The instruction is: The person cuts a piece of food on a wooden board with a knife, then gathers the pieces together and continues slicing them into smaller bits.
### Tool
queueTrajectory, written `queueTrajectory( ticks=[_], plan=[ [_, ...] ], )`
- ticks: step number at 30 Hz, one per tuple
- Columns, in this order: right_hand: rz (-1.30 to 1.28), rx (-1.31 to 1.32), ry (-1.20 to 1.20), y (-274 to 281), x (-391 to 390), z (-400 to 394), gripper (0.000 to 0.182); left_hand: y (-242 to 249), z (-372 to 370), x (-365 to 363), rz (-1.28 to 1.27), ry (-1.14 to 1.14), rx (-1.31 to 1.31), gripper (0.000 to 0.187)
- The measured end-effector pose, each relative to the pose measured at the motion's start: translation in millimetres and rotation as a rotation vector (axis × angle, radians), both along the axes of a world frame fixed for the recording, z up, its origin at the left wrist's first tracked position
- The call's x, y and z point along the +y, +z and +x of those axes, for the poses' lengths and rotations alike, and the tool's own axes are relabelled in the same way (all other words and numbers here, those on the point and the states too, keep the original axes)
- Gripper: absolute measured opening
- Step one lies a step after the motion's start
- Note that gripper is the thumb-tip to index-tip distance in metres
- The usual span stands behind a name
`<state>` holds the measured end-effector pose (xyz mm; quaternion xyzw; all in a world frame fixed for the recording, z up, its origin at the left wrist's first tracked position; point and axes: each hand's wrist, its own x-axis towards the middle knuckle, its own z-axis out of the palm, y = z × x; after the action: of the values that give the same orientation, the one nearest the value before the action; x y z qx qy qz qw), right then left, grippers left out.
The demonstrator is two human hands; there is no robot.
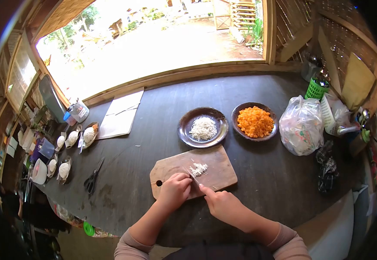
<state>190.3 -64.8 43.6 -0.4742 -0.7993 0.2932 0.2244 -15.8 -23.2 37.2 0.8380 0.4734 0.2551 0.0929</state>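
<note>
My right hand [224, 205] is closed around the handle of a knife [193, 176], whose thin blade points away over the wooden cutting board [227, 167]. Close to the blade, my left hand [175, 190] rests on the board with its fingers curled together; what they hold is hidden. Short white chopped pieces [198, 169] lie in a small heap just beyond the knife. Behind the board, a dark plate [183, 134] carries a mound of white shreds [203, 128]. To its right is a dark bowl [236, 116] full of orange chopped food [255, 121].
A tied plastic bag [302, 125] and a black bag [326, 167] stand at the right, near a green basket [316, 88]. Scissors [93, 177] lie at the left, below several small plates of white mounds [89, 134]. White sheets [121, 115] lie near the window ledge.
</note>
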Motion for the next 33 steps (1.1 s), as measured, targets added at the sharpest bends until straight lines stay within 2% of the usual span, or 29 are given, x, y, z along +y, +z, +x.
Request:
queueTrajectory(
  ticks=[12, 20, 31, 33],
  plan=[
    [0.031, 0.016, -0.072, -16.0, 3.8, -4.2, 0.040, -3.4, -0.6, -1.2, 0.012, 0.005, -0.039, 0.016],
    [-0.020, -0.010, -0.021, 4.9, -3.4, -1.0, 0.040, -8.7, -2.9, -0.3, 0.023, 0.010, -0.061, 0.014],
    [-0.034, 0.028, -0.009, 8.5, -6.4, 0.5, 0.041, -5.7, -1.2, -2.2, 0.034, 0.009, -0.059, 0.013],
    [0.025, 0.027, 0.007, 2.8, -5.8, 0.3, 0.040, -9.0, -2.4, -3.9, 0.022, 0.005, -0.061, 0.013]
  ],
)
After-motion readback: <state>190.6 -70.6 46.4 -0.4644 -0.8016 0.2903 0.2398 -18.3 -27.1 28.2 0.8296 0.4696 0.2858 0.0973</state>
